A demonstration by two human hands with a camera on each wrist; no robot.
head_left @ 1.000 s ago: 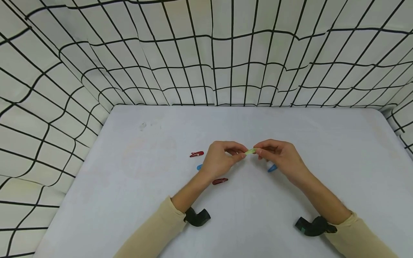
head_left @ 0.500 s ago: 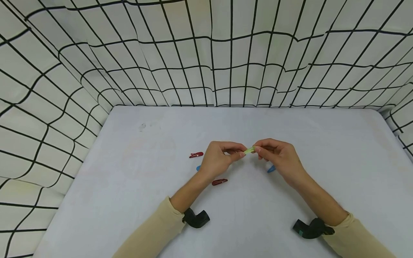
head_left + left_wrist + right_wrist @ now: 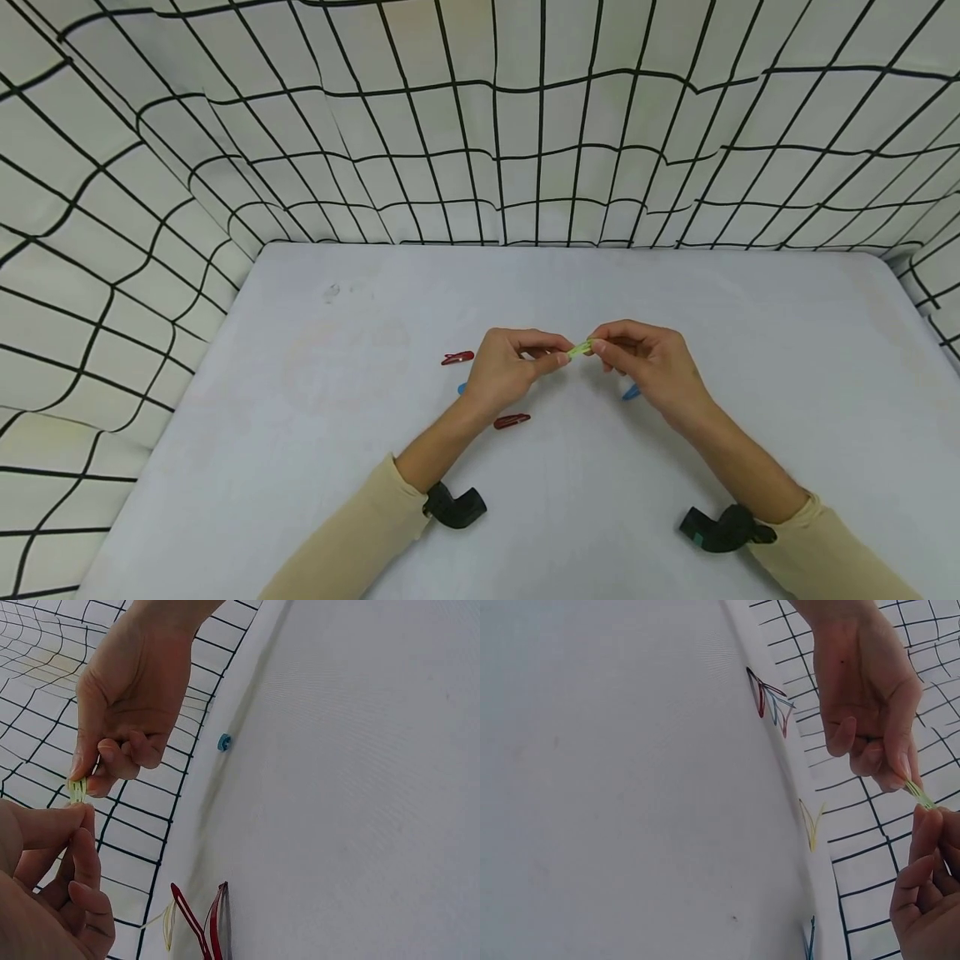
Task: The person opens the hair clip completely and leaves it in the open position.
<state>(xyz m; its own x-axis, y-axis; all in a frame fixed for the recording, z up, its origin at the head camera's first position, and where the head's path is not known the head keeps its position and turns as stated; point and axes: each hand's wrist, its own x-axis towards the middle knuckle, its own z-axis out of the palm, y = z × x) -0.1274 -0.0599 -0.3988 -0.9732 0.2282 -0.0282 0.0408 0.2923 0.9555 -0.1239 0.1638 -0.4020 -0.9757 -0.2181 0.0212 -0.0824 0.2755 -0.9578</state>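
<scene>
A light green snap hair clip (image 3: pixel 580 349) is stretched between my two hands, raised off the table. My left hand (image 3: pixel 506 367) pinches its left end between thumb and fingertips. At its other end, my right hand (image 3: pixel 651 362) pinches it in the same way. The right wrist view shows the slim strips of the green clip (image 3: pixel 921 796) between both sets of fingertips. Near my left wrist lies a dark red hair clip (image 3: pixel 512 422), and a second red clip (image 3: pixel 457 358) lies left of that hand. A blue clip (image 3: pixel 632 392) sits beneath my right hand.
Another blue clip (image 3: pixel 462 388) is mostly hidden behind my left hand. In the right wrist view, a yellow clip (image 3: pixel 810 829) stands spread near the table edge. White cloth covers the table (image 3: pixel 337 467); a black-lined grid wall (image 3: pixel 517 125) rises behind it.
Both hands keep their pinch on the green hair clip. Its right end has tilted slightly upward, and the right hand has risen a touch. The clips on the table stay put.
</scene>
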